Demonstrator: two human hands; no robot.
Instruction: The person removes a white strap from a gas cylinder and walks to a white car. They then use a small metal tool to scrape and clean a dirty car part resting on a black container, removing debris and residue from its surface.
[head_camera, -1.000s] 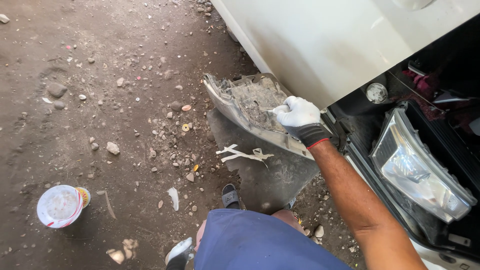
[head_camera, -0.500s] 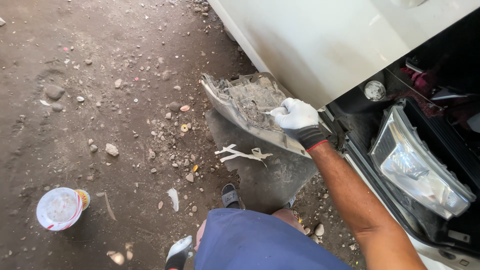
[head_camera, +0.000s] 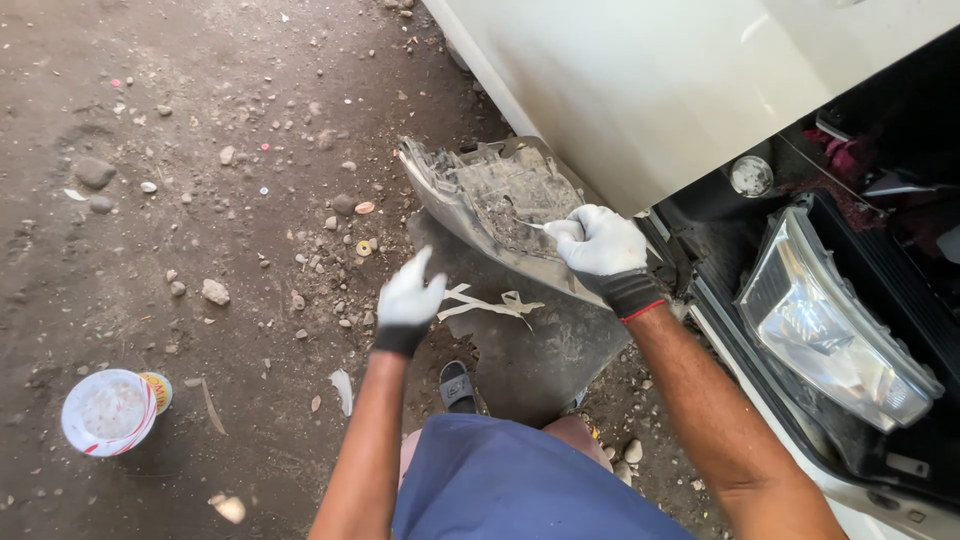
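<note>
your hands at the dusty bumper piece

right hand (head_camera: 600, 243) grip clamped on the bumper piece (head_camera: 500, 205); left hand (head_camera: 410, 298) fingers apart, just beside it.

1. The detached bumper corner piece (head_camera: 495, 205) sits on the dirt ground (head_camera: 200, 150), just left of the car body panel (head_camera: 650, 80).
2. The right hand (head_camera: 603, 245) rests on that piece's right end.
3. The left hand (head_camera: 408, 300) hangs to its lower left, apart from it, above the ground.
4. The headlight (head_camera: 835, 320) lies in the car's open front, far right.
5. A lidded tub (head_camera: 110, 410) stands on the ground at far left.
6. A sandalled foot (head_camera: 457, 385) stands between the two arms.
</note>
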